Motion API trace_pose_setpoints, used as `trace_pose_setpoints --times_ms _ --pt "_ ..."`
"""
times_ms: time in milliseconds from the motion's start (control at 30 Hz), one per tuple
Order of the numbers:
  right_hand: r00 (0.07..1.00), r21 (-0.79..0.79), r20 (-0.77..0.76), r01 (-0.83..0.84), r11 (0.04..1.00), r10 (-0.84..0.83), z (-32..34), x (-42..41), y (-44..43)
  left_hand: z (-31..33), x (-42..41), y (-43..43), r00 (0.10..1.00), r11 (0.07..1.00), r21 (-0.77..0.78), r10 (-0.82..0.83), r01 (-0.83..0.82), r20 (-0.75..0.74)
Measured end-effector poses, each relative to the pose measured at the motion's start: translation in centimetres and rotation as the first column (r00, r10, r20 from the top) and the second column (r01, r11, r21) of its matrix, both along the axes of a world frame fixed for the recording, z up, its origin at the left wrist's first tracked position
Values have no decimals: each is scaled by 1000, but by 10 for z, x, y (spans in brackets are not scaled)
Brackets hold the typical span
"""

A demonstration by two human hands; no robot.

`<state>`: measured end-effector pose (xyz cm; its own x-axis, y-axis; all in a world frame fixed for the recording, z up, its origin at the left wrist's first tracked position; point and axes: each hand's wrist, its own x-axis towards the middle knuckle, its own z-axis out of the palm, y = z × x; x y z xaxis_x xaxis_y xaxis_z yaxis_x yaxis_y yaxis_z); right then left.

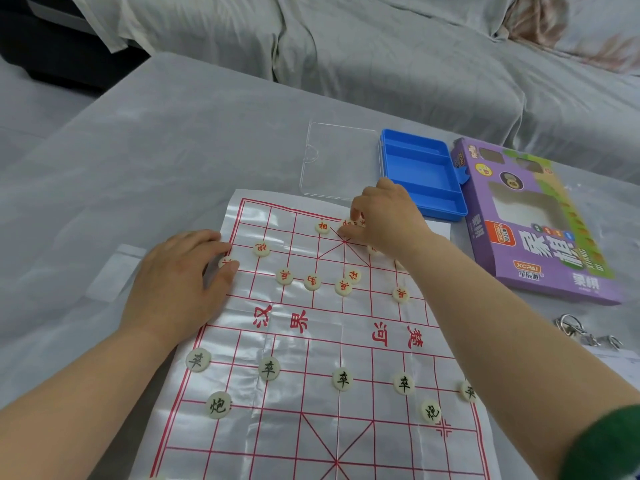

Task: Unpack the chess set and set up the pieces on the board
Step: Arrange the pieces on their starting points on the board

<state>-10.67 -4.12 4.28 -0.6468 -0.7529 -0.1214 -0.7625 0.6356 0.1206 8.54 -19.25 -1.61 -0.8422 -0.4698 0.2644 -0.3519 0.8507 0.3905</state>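
A thin plastic board (pixel 322 327) with a red grid lies on the grey cloth. Round cream pieces with black characters (pixel 268 368) stand in rows on its near half. Pieces with red characters (pixel 312 282) lie loosely on its far half. My left hand (pixel 180 282) rests flat on the board's left edge, thumb and forefinger around a red piece (pixel 225 262). My right hand (pixel 384 216) reaches to the far edge, its fingertips pinching a red piece (pixel 346 224) beside another marked piece (pixel 322 226).
An empty blue tray (pixel 424 178) and its clear lid (pixel 337 161) lie behind the board. A purple game box (pixel 540 230) lies to the right. Metal rings (pixel 575 330) sit at the right edge. A sofa under grey sheets (pixel 381 46) runs along the back.
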Motion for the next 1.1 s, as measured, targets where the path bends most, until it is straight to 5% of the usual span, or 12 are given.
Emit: trace_pose_setpoints --times_ms 367,533,1100 --pt "989 -104 141 55 993 -40 -2 -1 3 0 1 1 1000 1000 -3 2 -2 -3" --pt "944 -249 303 208 946 -128 9 -11 21 0 0 0 1000 1000 -7 2 -2 1" --pt "897 -192 390 301 934 -209 -2 -9 17 0 0 0 1000 1000 -2 1 0 18"
